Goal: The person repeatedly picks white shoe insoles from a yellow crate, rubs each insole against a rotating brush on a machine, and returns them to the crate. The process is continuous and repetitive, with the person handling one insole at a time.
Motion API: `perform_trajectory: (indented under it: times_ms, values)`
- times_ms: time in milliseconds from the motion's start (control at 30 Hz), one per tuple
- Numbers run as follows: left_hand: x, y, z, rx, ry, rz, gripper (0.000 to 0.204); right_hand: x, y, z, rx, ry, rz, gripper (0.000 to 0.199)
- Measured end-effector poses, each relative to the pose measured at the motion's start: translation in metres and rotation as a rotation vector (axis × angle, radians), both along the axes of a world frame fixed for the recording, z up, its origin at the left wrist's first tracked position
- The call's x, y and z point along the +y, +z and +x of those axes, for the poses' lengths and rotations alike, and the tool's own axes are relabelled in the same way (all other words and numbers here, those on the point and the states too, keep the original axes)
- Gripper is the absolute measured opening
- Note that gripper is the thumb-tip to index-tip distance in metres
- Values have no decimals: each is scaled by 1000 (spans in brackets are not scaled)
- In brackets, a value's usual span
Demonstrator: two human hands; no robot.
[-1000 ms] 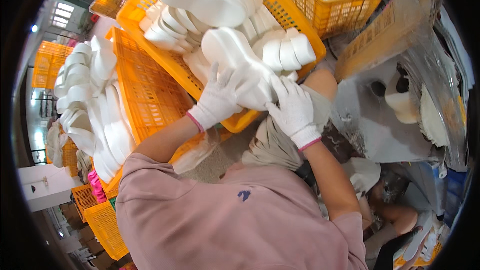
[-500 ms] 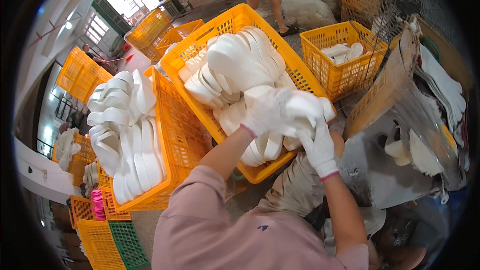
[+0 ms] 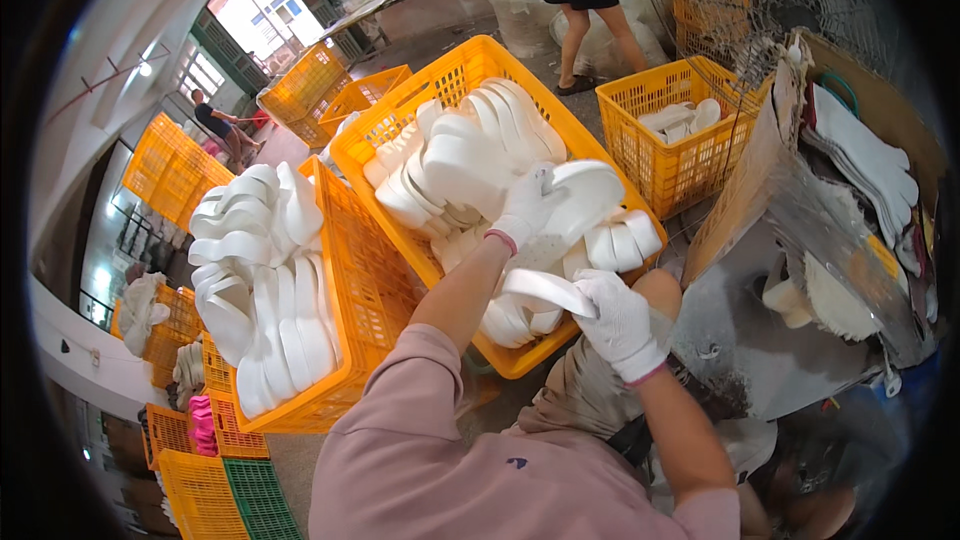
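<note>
Both my hands wear white knit gloves with pink cuffs. My left hand (image 3: pixel 525 208) grips the near edge of a broad white foam shoe sole (image 3: pixel 585 192), tilted above the middle orange crate (image 3: pixel 352 155). Closer to me, my right hand (image 3: pixel 617 318) pinches the end of a second white foam sole (image 3: pixel 545 288), which is turned on edge and points left. Beneath them, the crate holds several stacked white soles (image 3: pixel 505 120), some standing on edge in rows. A short row of soles (image 3: pixel 622 240) sits in its right corner, just beyond my right hand.
To the left stands another orange crate (image 3: pixel 345 270) heaped with white soles. A smaller orange crate (image 3: pixel 655 175) with some pieces sits at the right, near a wire-caged fan (image 3: pixel 790 15). A torn cardboard box (image 3: pixel 745 170) lies right of my knee. Two people are farther back.
My hands, together over the soles before, have moved apart. Each now holds a separate sole; the left is farther up, the right nearer me. The view has shifted slightly.
</note>
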State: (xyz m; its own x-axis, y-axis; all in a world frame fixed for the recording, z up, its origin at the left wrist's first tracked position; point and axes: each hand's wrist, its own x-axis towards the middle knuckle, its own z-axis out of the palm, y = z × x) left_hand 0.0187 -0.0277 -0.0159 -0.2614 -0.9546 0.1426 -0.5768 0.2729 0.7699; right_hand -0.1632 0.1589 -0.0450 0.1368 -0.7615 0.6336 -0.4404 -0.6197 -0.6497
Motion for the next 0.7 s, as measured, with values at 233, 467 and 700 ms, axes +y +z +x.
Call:
perform_trajectory:
  times_ms: [233,467,700]
  values:
    - [29,-21,20,294,-13,-35,41,-37,5,-16,-28,-320,47,34]
    - [-36,-63,25,315,115,12,42,-48,-9,-2,98,-270,84,38]
    - [-60,-20,-18,-10,70,309,44,-43,6,-9,281,-476,-21,40]
